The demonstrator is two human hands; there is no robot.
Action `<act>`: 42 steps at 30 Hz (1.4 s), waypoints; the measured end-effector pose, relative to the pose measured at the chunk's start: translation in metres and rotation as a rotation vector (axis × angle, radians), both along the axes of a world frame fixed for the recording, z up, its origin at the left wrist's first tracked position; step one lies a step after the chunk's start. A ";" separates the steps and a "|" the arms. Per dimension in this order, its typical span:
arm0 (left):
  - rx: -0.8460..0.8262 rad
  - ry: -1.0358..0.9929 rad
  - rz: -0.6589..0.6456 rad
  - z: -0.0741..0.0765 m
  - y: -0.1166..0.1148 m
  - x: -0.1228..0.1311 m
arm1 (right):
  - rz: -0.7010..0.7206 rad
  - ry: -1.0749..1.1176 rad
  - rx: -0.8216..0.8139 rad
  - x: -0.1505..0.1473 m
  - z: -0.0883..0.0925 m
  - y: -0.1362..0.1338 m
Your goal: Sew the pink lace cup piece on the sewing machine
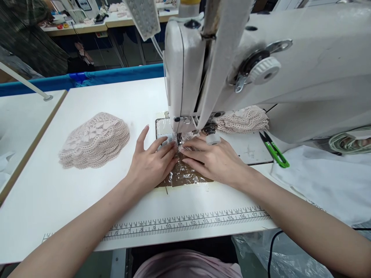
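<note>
A small pale pink lace piece [189,137] lies under the sewing machine's needle and presser foot [179,139], mostly covered by my fingers. From the left, my left hand [153,162] reaches in with its fingers stretched out and spread, the fingertips down beside the foot. My right hand [210,156] lies almost flat on the other side, its fingertips touching the lace. Below both hands, a brown patch covered with shiny clear tape [188,173] shows on the table. Whether fabric is pinched under the fingertips is hidden.
A stack of pink lace pieces [95,143] sits at left, another lace pile [245,119] behind the machine head [188,69]. Green thread snips [275,150] and white cloth [324,177] lie at right. A printed ruler [182,224] runs along the table's front edge.
</note>
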State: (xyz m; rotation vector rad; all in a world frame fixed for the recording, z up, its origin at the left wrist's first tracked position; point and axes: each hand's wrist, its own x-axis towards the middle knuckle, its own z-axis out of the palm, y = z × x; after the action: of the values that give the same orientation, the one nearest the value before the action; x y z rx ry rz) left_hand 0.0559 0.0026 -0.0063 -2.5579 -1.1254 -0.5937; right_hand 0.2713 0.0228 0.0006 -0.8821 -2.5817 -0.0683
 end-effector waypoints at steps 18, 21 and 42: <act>-0.049 -0.006 0.068 -0.007 0.007 -0.001 | -0.072 -0.101 0.050 -0.002 -0.004 0.002; -0.068 -0.005 0.080 -0.008 0.008 -0.002 | -0.089 -0.109 0.058 -0.001 -0.005 0.003; -0.080 -0.013 0.113 -0.006 0.006 -0.003 | -0.120 -0.026 0.083 -0.001 -0.009 0.006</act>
State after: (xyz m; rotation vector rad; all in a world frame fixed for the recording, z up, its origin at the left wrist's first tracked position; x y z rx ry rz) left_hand 0.0532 0.0086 -0.0127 -2.5386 -1.3135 -0.5488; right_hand 0.2701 0.0293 -0.0087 -1.0108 -2.5275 -0.2216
